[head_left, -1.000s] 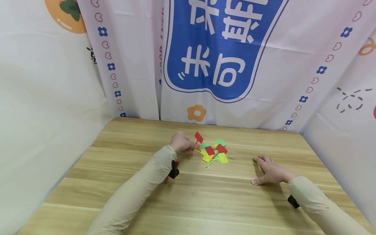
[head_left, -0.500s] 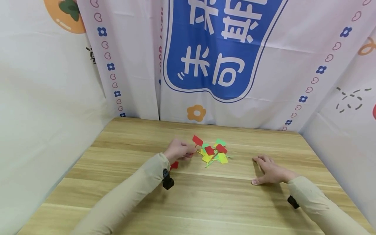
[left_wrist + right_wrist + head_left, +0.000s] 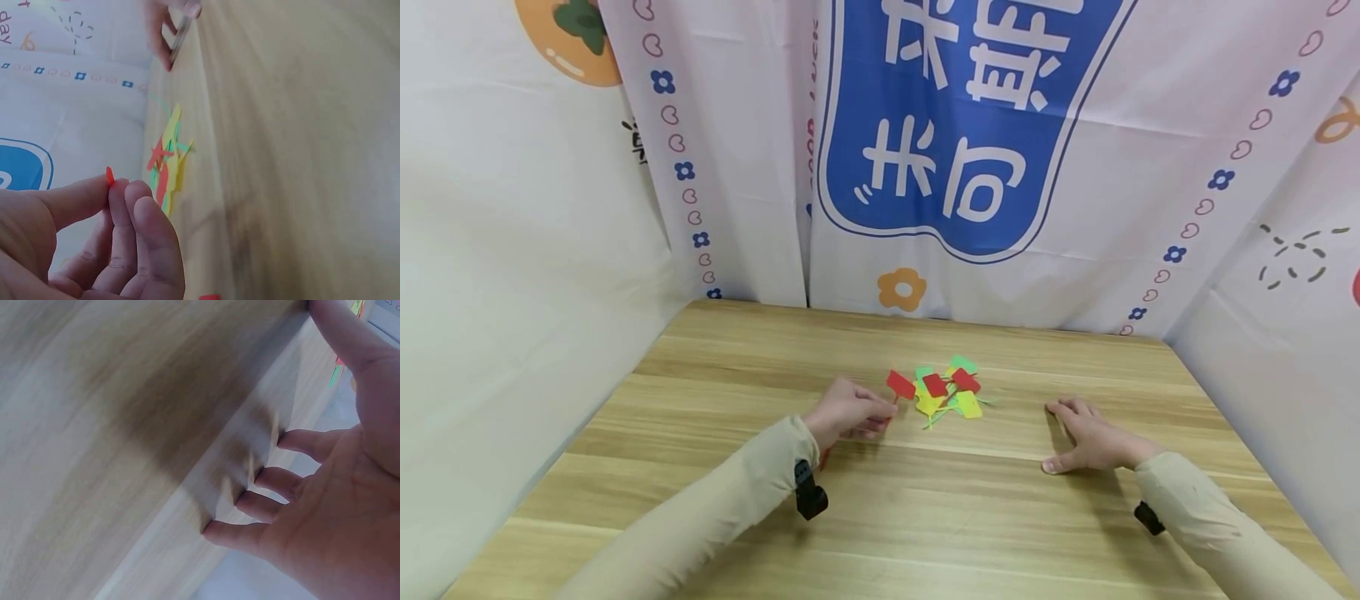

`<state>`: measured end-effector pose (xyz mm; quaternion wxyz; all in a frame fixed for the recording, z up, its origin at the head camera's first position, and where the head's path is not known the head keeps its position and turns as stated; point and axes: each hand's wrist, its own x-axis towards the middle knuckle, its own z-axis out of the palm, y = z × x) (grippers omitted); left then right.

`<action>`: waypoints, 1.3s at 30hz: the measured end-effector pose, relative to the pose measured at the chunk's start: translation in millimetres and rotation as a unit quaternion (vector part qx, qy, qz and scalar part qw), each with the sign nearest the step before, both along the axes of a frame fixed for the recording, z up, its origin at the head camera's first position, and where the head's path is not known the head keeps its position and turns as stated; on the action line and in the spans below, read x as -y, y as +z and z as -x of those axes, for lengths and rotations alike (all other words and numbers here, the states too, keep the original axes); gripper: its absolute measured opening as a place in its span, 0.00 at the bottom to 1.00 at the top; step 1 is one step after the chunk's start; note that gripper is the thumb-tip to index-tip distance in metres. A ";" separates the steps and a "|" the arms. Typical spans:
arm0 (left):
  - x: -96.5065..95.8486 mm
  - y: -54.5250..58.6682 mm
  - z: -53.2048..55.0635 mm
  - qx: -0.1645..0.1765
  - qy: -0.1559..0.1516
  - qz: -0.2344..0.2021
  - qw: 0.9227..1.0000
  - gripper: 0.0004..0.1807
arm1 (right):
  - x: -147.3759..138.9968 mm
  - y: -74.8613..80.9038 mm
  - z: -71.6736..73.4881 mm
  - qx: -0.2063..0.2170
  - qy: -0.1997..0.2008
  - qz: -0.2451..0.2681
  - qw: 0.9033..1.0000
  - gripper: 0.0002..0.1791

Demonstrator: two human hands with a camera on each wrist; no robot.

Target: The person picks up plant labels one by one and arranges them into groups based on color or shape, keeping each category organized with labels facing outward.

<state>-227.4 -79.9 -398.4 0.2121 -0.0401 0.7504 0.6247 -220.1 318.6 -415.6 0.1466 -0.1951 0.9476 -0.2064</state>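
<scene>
My left hand [image 3: 848, 410] pinches the thin stem of a red plant label [image 3: 901, 385] between thumb and fingers, with the flat head pointing up. Only a small red tip of that label [image 3: 110, 176] shows at the fingertips in the left wrist view. Just right of it lies a loose pile with red, yellow [image 3: 969, 405] and green labels [image 3: 964, 364], their stems crossing. Another red label [image 3: 825, 457] lies beneath my left wrist, mostly hidden. My right hand [image 3: 1096, 437] rests on the table with fingers spread and fingertips touching the wood, holding nothing.
The wooden table [image 3: 955, 517] reaches back to a white printed cloth [image 3: 752, 208], with more white cloth along the left and right sides. Each wrist carries a small black camera, such as the left wrist's camera [image 3: 810, 493].
My left hand has drawn back toward me and left, carrying the red plant label away from the pile's far left side. My right hand has stayed in place.
</scene>
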 end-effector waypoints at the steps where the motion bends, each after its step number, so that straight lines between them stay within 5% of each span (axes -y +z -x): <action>1: 0.9 -0.9 -2.3 0.003 -0.004 -0.004 1.000 0.12 | -1.0 -0.6 0.5 -0.002 0.002 0.000 1.000 0.61; 16: 3.6 -14.0 -24.6 0.020 0.004 0.033 0.999 0.10 | -4.2 -3.6 1.7 -0.003 0.003 0.003 1.000 0.61; 39: 6.7 -23.6 -33.5 0.018 0.024 0.040 0.999 0.06 | -3.7 -6.7 1.8 -0.005 0.000 -0.010 1.000 0.61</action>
